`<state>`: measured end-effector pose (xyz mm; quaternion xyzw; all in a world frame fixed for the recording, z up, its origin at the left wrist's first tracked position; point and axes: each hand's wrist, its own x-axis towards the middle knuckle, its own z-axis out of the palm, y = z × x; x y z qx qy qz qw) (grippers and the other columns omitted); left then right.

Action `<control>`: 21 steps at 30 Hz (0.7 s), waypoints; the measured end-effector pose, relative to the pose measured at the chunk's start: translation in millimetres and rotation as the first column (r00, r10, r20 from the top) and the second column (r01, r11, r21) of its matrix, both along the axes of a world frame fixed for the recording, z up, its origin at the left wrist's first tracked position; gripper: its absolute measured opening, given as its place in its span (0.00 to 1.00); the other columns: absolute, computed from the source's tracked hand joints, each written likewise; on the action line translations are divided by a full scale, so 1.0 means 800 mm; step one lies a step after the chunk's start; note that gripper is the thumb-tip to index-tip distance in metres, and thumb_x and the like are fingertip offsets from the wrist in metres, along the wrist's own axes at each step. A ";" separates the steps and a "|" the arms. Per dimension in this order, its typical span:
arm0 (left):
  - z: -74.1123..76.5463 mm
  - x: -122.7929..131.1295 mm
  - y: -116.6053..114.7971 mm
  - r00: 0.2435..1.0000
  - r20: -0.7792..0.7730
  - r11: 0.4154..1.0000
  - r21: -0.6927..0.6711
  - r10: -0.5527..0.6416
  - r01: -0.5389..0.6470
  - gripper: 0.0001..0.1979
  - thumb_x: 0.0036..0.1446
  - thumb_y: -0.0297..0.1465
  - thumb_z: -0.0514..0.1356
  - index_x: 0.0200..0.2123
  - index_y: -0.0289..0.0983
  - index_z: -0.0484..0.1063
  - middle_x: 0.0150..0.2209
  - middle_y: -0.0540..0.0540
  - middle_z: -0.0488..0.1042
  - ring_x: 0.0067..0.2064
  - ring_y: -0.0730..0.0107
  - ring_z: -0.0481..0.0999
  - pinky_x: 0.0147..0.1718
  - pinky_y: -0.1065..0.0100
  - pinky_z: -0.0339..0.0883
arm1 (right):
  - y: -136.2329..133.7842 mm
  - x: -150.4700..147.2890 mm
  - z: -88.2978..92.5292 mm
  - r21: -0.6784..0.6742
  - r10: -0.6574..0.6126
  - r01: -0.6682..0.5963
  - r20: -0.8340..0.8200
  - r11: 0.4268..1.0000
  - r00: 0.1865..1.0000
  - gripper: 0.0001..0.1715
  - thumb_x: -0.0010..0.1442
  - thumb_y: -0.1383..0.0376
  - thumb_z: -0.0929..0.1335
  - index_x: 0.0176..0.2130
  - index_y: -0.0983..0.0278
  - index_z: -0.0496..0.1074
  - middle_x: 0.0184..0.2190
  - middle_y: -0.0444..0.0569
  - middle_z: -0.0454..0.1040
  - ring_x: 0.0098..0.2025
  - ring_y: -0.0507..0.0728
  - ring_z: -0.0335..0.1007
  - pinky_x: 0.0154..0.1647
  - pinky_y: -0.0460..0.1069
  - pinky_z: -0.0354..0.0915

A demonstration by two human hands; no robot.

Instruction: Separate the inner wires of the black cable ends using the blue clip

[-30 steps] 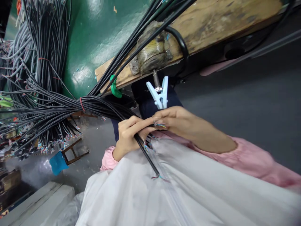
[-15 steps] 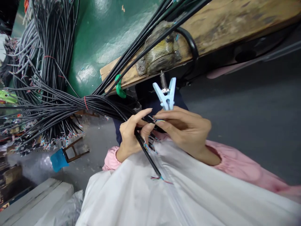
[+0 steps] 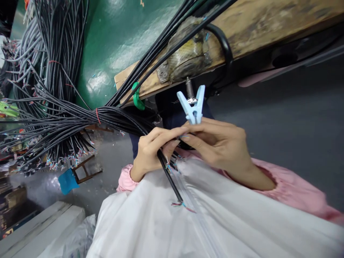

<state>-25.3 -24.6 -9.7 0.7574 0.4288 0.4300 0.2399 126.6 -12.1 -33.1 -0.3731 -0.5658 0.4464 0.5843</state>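
My left hand is closed around a black cable end, thumb and forefinger reaching toward my right hand. Facing it, my right hand pinches the thin coloured wires at that cable's tip; the fingers hide most of them. A thicker black cable runs past my left hand down onto the apron, its stripped coloured wires spread out. More stripped cable ends show below my left palm. Just above my right fingers is a light blue plastic clip at a metal tip.
A bundle of black cables, tied with a red band, crosses the left side. A wooden board edges the green table, bearing a tape-wrapped lump and a green hook. A blue stool stands lower left.
My left forefinger has stretched right to meet my right fingers, covering the wires. My right hand has shifted slightly right. The wire tips between the hands show less now.
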 end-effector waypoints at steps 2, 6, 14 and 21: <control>0.001 -0.003 0.001 0.997 -0.055 0.999 -0.009 -0.049 0.049 0.10 0.66 0.27 0.56 0.45 0.37 0.78 0.34 0.48 0.75 0.32 0.78 0.74 0.30 0.76 0.69 | -0.001 0.003 0.003 -0.088 0.061 -0.061 0.001 0.994 0.998 0.06 0.61 0.68 0.71 0.30 0.61 0.75 0.26 0.45 0.74 0.26 0.50 0.69 0.25 0.46 0.65; -0.004 -0.004 -0.002 0.999 -0.022 0.999 -0.005 -0.048 0.048 0.09 0.65 0.25 0.58 0.36 0.39 0.78 0.30 0.51 0.71 0.28 0.79 0.70 0.25 0.75 0.64 | -0.007 0.002 0.003 -0.197 0.117 -0.121 -0.034 0.973 0.993 0.14 0.65 0.56 0.68 0.32 0.62 0.74 0.26 0.46 0.71 0.25 0.51 0.68 0.23 0.46 0.64; -0.007 -0.007 -0.002 0.987 0.144 0.996 0.062 -0.071 0.063 0.09 0.65 0.26 0.57 0.33 0.37 0.76 0.29 0.51 0.74 0.27 0.80 0.73 0.25 0.76 0.65 | -0.007 -0.005 -0.001 0.190 -0.210 0.187 0.109 0.964 0.972 0.09 0.63 0.72 0.68 0.35 0.58 0.75 0.28 0.44 0.77 0.28 0.52 0.73 0.28 0.48 0.70; -0.005 -0.007 0.000 0.990 0.136 0.999 0.029 -0.018 0.015 0.06 0.63 0.34 0.62 0.40 0.38 0.76 0.28 0.52 0.77 0.26 0.79 0.74 0.25 0.76 0.69 | 0.003 -0.012 -0.001 0.287 -0.099 0.077 0.063 0.955 0.993 0.10 0.65 0.69 0.67 0.32 0.59 0.74 0.25 0.44 0.76 0.25 0.52 0.69 0.25 0.48 0.66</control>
